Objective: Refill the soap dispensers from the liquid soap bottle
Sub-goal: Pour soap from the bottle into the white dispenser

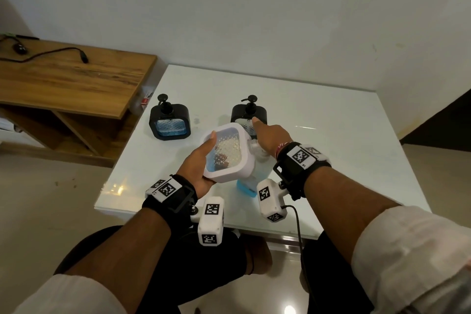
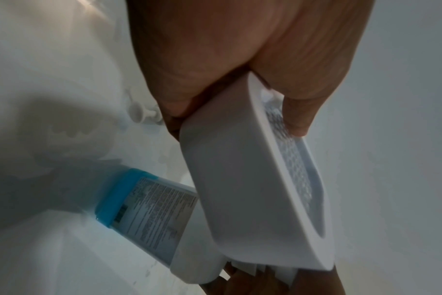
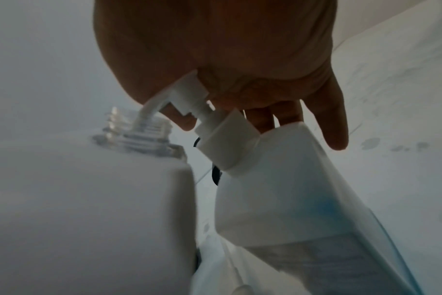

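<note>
On the white worktop (image 1: 318,120), taken here as our landmark, we find every item of the task. A wooden shelf unit (image 1: 71,79) stands off the worktop's far-left corner. Two black soap dispensers stand on the worktop's far half: the left black dispenser (image 1: 170,120) shows blue liquid, and the right black dispenser (image 1: 248,116) sits just behind the hands. Near the worktop's front edge stands the liquid soap bottle (image 3: 285,199), upright on its base with a blue band at the bottom. We hold the white dispenser (image 1: 228,153) above the worktop, tilted, touching or just beside the bottle.

Our left hand (image 1: 201,160) grasps the white dispenser from below, thumb on its clear face. Our right hand (image 1: 271,135) rests on the bottle's pump head (image 3: 187,95), palm down, thumb curled under the head, forefinger extended; it presses rather than clenches.

The pump spout (image 3: 149,111) points toward the white dispenser's threaded neck (image 3: 141,137), which has no cap on it. We judge the step in hand to be pumping soap into that neck.

To do this well, we keep the neck directly under the spout, and hold the dispenser steady. We press with full, slow strokes. We watch the level through the clear face, since overfilling would spill onto the worktop.
</note>
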Demonstrator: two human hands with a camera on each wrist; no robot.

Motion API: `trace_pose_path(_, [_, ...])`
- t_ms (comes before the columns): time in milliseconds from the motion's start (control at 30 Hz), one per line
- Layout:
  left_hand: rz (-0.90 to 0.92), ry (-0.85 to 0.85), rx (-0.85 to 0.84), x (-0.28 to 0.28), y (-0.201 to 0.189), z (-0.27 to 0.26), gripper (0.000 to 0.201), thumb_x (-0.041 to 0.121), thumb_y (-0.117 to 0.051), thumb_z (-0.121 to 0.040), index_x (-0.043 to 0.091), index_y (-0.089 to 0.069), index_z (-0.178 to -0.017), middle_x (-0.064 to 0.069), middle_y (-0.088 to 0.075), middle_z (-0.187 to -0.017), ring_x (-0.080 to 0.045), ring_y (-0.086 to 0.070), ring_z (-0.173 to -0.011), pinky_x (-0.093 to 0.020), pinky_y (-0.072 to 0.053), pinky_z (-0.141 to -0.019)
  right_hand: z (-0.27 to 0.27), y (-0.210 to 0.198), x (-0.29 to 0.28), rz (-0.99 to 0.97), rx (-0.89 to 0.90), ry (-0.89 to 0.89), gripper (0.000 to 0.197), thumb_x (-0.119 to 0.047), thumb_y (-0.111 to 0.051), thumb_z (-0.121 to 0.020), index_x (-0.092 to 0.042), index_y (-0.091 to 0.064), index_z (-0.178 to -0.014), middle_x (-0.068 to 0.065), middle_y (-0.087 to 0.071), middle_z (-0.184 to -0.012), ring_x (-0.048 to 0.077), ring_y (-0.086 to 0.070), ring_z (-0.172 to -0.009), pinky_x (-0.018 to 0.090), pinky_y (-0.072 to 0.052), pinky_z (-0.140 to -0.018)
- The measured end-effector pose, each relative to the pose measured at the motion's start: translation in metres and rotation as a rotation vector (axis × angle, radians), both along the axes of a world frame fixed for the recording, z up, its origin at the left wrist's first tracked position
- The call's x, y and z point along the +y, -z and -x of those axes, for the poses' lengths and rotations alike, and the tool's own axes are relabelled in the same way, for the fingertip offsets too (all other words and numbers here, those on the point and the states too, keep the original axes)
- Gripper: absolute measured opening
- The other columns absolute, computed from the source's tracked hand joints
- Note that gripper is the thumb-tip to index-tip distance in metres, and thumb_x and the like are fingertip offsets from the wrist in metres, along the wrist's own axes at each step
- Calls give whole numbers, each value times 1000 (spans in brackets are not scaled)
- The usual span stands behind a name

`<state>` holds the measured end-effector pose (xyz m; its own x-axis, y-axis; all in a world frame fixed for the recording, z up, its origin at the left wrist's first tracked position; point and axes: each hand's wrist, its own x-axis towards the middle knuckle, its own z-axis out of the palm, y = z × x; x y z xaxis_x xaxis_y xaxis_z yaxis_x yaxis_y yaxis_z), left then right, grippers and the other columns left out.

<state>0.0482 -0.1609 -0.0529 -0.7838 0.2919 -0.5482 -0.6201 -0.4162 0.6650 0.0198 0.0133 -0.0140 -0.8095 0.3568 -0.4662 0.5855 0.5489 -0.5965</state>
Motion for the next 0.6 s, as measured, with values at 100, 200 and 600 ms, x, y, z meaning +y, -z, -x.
trace_pose_path(100, [0,2,2,-1,1,-2,31,46,-56,-100,25,-68,-118,-6,-78,-104,-23,-74,-91,-45,-57,-86,2,2,3,32,8,-8,70,-60,-29,-97,-6,-54,-132,17,-55,-133,31,-52,-120,36,-36,-100])
trace_pose_path(200, [-13,0,14,-1,2,-2,29,45,-55,-101,25,-67,-119,-5,-79,-101,-21,-77,-85,-44,-57,-82,4,-1,4,26,42,-7,72,-63,-27,-96,-5,-61,-123,16,-61,-125,31,-56,-112,35,-37,-91])
trace_pose_path(600, [-19,-14,9,-1,-2,-4,24,42,-54,-102,27,-69,-111,-4,-79,-96,-24,-72,-92,-45,-56,-85,4,4,4,10,62,18,70,-62,-29,-96,-6,-62,-121,14,-62,-122,29,-57,-109,33,-39,-89])
